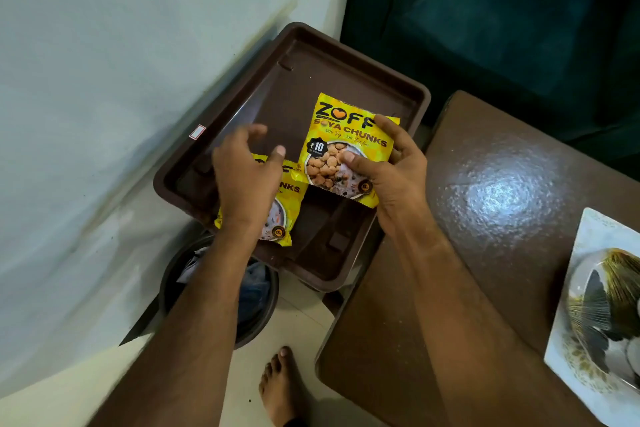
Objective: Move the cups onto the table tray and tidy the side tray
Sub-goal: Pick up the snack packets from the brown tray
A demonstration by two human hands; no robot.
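Note:
The brown side tray (311, 55) stands low by the wall, left of the table. A yellow soya chunks packet (346, 135) is held over the tray's middle by my right hand (391, 170), thumb on its front. A second yellow packet (273, 215) lies flat at the tray's near left edge. My left hand (242, 177) hovers just above that packet with fingers spread, covering its top half. On the brown table (502, 184) at the right edge sits the white table tray (581, 281), with what may be a cup on it, cut off by the frame.
A dark round bin (221, 288) with cloth or plastic inside stands on the floor under the side tray's near corner. My bare foot (280, 385) is on the pale floor. A pale wall (121, 80) runs along the left; a dark teal seat (502, 10) is behind.

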